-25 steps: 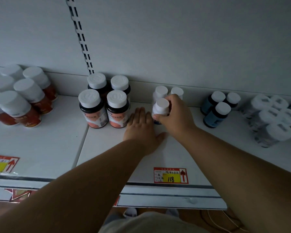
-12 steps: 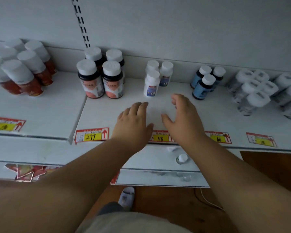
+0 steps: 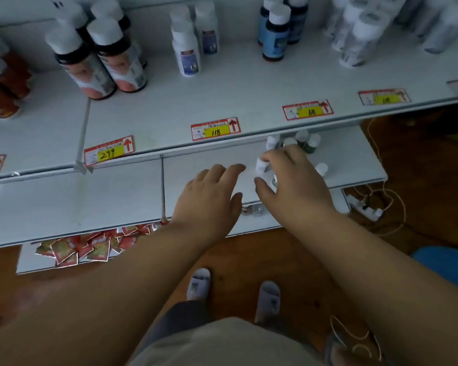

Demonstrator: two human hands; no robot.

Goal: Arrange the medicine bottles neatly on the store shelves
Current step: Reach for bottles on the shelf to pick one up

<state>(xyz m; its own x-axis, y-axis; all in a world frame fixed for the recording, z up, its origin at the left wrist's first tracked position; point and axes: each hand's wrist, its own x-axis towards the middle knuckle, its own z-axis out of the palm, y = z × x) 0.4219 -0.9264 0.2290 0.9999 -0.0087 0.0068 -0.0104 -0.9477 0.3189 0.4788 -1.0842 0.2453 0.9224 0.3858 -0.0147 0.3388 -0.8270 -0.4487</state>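
Observation:
On the upper shelf (image 3: 249, 85) three white bottles with blue labels (image 3: 187, 50) stand behind the 118 price tag (image 3: 216, 129). Both hands are down at the lower shelf (image 3: 117, 196). My right hand (image 3: 294, 178) curls its fingers and thumb round a small white-capped bottle (image 3: 261, 165) at the shelf's right part. More small bottles (image 3: 308, 141) stand just behind it, and one more small bottle (image 3: 321, 169) stands to its right. My left hand (image 3: 212, 196) hovers beside it with straight fingers, holding nothing.
The upper shelf also carries dark white-capped bottles (image 3: 98, 62), red bottles (image 3: 0, 88), blue bottles (image 3: 275, 35) and wrapped white bottles (image 3: 360, 30). Red sachets (image 3: 85, 247) lie on the bottom shelf. A power strip (image 3: 365, 210) and cords lie on the wooden floor.
Both hands left the white bottles on the upper shelf and dropped to the lower shelf. My right hand has closed round a small white-capped bottle there. The view tilted downward.

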